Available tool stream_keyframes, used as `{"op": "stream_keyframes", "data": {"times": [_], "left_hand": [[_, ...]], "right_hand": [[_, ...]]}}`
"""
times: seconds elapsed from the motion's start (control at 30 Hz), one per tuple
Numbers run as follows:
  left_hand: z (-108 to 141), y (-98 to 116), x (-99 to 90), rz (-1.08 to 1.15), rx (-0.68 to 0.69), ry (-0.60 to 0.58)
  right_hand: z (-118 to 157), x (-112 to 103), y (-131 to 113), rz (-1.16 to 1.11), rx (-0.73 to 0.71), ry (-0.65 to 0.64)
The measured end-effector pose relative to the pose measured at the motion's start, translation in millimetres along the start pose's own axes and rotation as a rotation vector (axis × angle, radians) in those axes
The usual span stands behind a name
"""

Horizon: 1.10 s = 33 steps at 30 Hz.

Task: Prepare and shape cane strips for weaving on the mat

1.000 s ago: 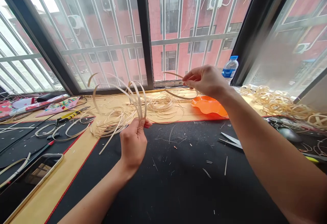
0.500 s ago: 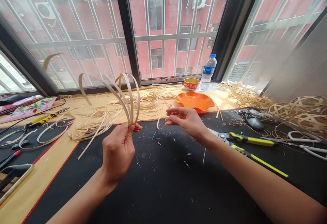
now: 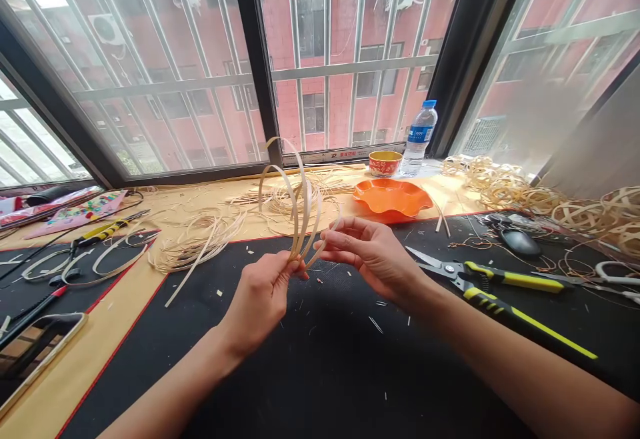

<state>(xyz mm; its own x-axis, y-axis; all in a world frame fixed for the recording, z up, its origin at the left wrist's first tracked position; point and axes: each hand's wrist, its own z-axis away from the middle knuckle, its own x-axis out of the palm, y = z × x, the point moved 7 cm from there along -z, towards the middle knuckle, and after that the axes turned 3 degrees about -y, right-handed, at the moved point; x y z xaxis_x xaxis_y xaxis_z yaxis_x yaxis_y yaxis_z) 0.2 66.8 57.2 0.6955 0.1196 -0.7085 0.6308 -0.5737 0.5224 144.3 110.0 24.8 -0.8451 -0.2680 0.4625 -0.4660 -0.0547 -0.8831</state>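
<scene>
The left hand is closed tight, thumb against fingers, around the lower ends of several pale strips, which fan up and curve over above the fist. The right hand is just beside it, thumb and fingertips pinched narrow on a single strip. That strip runs down toward the left fingers; whether its lower end is already in the left grip, I cannot tell.

As for progress, the gathering looks partly done: the held strips are together at the base, but their upper lengths spread apart and nothing visible ties or weaves them. The single strip appears not yet settled among them, and the joining, if any is needed, seems all to be left.

Beyond the hands, thin offcuts lie scattered on the black mat, suggesting that cutting or trimming is done at least in part. To the right, yellow-and-black shears lie untouched with their blades apart. On the worktop to the left, a loose coil of more strips lies unused. Behind sits an orange dish, and at far right a pile of looped strips; whether those loops are woven is unclear.
</scene>
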Motion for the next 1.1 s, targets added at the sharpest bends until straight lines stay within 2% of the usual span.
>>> {"op": "stream_keyframes", "data": {"times": [0.27, 0.47, 0.67, 0.83, 1.1], "left_hand": [[-7, 4, -2.4, 0.197, -0.134, -0.16], [-5, 7, 4.8, 0.403, -0.199, -0.256], [-2, 3, 11.3, 0.488, -0.251, -0.329], [-1, 2, 13.6, 0.497, -0.25, -0.351], [-1, 5, 13.2, 0.458, -0.163, -0.312]], "right_hand": [[0, -4, -8, -0.003, -0.043, 0.036], [3, 2, -12, 0.059, -0.079, -0.022], [4, 0, -17, 0.062, -0.1, 0.049], [4, 1, -20, 0.065, -0.108, 0.044], [5, 10, -20, 0.067, -0.109, -0.075]]}}
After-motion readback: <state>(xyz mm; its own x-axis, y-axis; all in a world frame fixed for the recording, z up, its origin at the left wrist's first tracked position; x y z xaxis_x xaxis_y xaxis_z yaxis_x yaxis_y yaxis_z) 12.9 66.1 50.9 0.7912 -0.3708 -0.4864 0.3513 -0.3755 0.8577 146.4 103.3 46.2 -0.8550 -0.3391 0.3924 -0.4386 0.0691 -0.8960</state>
